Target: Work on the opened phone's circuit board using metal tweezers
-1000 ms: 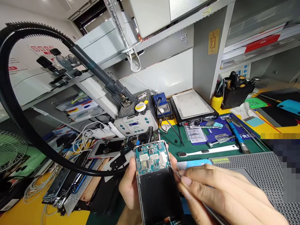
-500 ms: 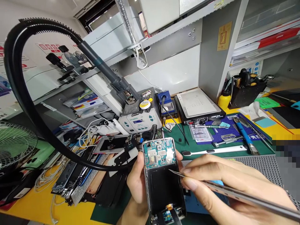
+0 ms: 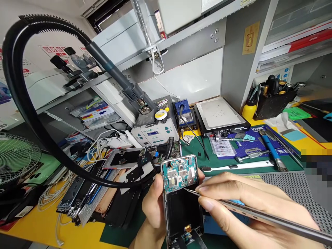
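Observation:
An opened smartphone [image 3: 183, 211] stands tilted up in my left hand [image 3: 154, 197], thumb along its left edge and fingertips showing at the right edge. Across its upper part lies a teal circuit board [image 3: 181, 174] with metal shields. Below that is a black empty bay, and a flex connector [image 3: 188, 229] shows near the bottom. My right hand [image 3: 249, 204] pinches a pair of tweezers [image 3: 241, 209] between thumb and fingers. The tip is at the board's lower edge; whether it touches, I cannot tell.
Behind the phone stand a hot-air station [image 3: 155, 133], a soldering iron holder [image 3: 182, 114] and a flat heating plate [image 3: 220, 114]. A toothbrush [image 3: 238, 166] and a blue-handled brush [image 3: 272, 150] lie right. Phone parts [image 3: 85, 193] pile up left, under a black hose [image 3: 15, 86].
The phone has shifted slightly right and down with my left hand. The tweezer tip has moved a little left, up to the board's lower edge.

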The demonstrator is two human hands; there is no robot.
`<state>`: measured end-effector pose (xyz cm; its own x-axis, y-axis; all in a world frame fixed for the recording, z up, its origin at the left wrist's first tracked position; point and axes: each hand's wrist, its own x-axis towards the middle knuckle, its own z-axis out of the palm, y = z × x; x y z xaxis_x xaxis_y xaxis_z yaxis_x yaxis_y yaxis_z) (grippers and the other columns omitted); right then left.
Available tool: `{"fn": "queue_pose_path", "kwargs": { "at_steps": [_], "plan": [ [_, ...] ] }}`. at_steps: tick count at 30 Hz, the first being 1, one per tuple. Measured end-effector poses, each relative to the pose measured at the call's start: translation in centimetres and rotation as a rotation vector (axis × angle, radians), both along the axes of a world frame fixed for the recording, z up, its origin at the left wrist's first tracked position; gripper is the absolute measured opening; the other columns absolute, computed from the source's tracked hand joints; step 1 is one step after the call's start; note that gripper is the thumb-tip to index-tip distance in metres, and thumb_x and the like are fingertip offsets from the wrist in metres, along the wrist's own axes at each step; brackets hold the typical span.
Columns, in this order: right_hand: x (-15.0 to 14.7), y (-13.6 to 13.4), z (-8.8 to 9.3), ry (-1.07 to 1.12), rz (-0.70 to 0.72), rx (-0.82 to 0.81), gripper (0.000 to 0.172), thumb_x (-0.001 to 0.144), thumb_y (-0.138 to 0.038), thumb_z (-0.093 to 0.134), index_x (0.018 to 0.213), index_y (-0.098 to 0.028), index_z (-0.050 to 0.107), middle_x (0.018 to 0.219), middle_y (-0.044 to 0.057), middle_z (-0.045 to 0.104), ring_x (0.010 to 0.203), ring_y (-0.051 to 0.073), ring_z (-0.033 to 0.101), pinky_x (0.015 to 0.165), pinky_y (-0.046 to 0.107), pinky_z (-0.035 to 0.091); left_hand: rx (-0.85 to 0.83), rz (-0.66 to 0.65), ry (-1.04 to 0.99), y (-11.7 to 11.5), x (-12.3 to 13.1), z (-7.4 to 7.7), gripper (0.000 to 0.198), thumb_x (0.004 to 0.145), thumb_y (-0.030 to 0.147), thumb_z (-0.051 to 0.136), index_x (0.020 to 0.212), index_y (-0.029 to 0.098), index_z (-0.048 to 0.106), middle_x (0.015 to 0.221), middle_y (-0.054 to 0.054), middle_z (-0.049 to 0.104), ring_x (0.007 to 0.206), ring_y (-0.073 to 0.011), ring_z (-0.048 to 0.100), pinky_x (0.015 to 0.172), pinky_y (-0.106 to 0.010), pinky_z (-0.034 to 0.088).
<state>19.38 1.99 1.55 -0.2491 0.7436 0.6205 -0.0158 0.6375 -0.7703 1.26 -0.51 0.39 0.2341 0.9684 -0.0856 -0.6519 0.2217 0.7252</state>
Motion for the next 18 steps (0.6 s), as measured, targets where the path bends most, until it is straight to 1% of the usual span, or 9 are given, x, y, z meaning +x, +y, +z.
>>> {"fn": "queue_pose_path", "kwargs": {
  "at_steps": [3, 5, 7, 9, 10, 12, 14, 18],
  "plan": [
    [0.2, 0.1, 0.3, -0.029, 0.008, 0.030, 0.020, 0.088, -0.012, 0.075, 0.099, -0.029, 0.077, 0.091, -0.005, 0.079, 0.080, 0.014, 0.078, 0.082, 0.010, 0.062, -0.032, 0.042, 0.016, -0.2, 0.0, 0.2, 0.070, 0.082, 0.067, 0.068, 0.130, 0.015, 0.070, 0.121, -0.018, 0.074, 0.122, -0.0466, 0.063, 0.104, -0.057, 0.049],
    [0.2, 0.1, 0.4, -0.053, -0.005, 0.044, 0.020, 0.089, -0.014, 0.074, 0.100, -0.030, 0.077, 0.092, -0.004, 0.080, 0.080, 0.015, 0.078, 0.079, 0.012, 0.064, -0.044, 0.058, 0.015, -0.3, 0.1, 0.3, 0.069, 0.083, 0.066, 0.068, 0.129, 0.015, 0.070, 0.121, -0.018, 0.074, 0.122, -0.0467, 0.063, 0.105, -0.058, 0.048],
    [-0.1, 0.0, 0.7, -0.067, -0.073, 0.062, 0.015, 0.089, -0.020, 0.075, 0.096, -0.032, 0.079, 0.088, -0.002, 0.079, 0.078, 0.020, 0.079, 0.071, 0.018, 0.067, -0.053, 0.047, 0.006, -0.3, 0.2, 0.3, 0.071, 0.083, 0.067, 0.067, 0.130, 0.014, 0.069, 0.122, -0.018, 0.074, 0.122, -0.0468, 0.063, 0.106, -0.059, 0.047],
    [-0.6, 0.0, 1.0, -0.069, -0.166, 0.087, 0.004, 0.087, -0.032, 0.078, 0.088, -0.035, 0.080, 0.080, 0.001, 0.078, 0.072, 0.025, 0.079, 0.061, 0.025, 0.069, -0.062, 0.037, -0.001, -0.3, 0.3, 0.3, 0.073, 0.082, 0.068, 0.066, 0.131, 0.014, 0.068, 0.122, -0.018, 0.073, 0.122, -0.0468, 0.063, 0.106, -0.059, 0.047],
    [-0.9, 0.0, 1.3, -0.068, -0.202, 0.100, 0.003, 0.086, -0.039, 0.080, 0.083, -0.036, 0.081, 0.075, 0.002, 0.076, 0.069, 0.027, 0.078, 0.056, 0.027, 0.068, -0.066, 0.037, -0.004, -0.3, 0.4, 0.3, 0.073, 0.082, 0.068, 0.066, 0.131, 0.014, 0.068, 0.122, -0.018, 0.073, 0.122, -0.0466, 0.063, 0.106, -0.059, 0.047],
    [-1.5, 0.1, 1.7, -0.072, -0.233, 0.103, 0.011, 0.082, -0.048, 0.081, 0.079, -0.037, 0.081, 0.070, 0.004, 0.074, 0.067, 0.029, 0.077, 0.050, 0.030, 0.067, -0.075, 0.046, -0.008, -0.4, 0.4, 0.3, 0.072, 0.082, 0.067, 0.067, 0.132, 0.015, 0.068, 0.122, -0.018, 0.073, 0.122, -0.0461, 0.063, 0.106, -0.058, 0.048],
    [-1.8, 0.2, 2.0, -0.069, -0.229, 0.085, 0.014, 0.081, -0.052, 0.081, 0.079, -0.038, 0.081, 0.068, 0.004, 0.073, 0.066, 0.030, 0.077, 0.049, 0.031, 0.067, -0.075, 0.057, -0.010, -0.4, 0.3, 0.3, 0.070, 0.083, 0.065, 0.068, 0.132, 0.015, 0.068, 0.121, -0.017, 0.074, 0.122, -0.0458, 0.063, 0.105, -0.057, 0.048],
    [-1.2, 0.2, 1.8, -0.052, -0.204, 0.022, 0.012, 0.080, -0.050, 0.082, 0.082, -0.038, 0.082, 0.069, 0.004, 0.073, 0.064, 0.029, 0.076, 0.049, 0.032, 0.067, -0.060, 0.045, -0.009, -0.3, 0.3, 0.3, 0.068, 0.084, 0.063, 0.068, 0.132, 0.015, 0.068, 0.119, -0.018, 0.074, 0.121, -0.0459, 0.064, 0.102, -0.057, 0.050]
  ]
}}
